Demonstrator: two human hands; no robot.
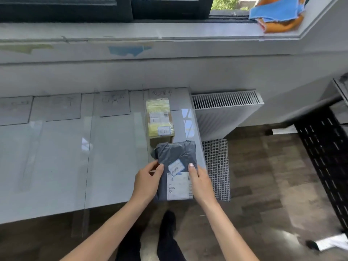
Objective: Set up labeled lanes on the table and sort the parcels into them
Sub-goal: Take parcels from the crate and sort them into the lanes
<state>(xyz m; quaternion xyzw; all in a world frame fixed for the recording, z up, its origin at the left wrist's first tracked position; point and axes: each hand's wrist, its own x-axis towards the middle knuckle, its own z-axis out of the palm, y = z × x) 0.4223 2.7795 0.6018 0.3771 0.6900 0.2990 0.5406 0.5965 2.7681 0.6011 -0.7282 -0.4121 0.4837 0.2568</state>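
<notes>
A dark grey plastic parcel with a white shipping label and a small blue-edged sticker lies in the rightmost lane of the table, at its front edge. My left hand grips its left edge with thumb on top. My right hand holds its right edge. Behind it in the same lane lies a brown box parcel wrapped in yellow tape. Several paper lane labels with handwriting lie along the table's back edge, and clear tape strips mark the lanes.
A white radiator stands right of the table, with a wire mesh panel leaning below it. A black perforated rack is at far right. Blue and orange cloths lie on the window sill.
</notes>
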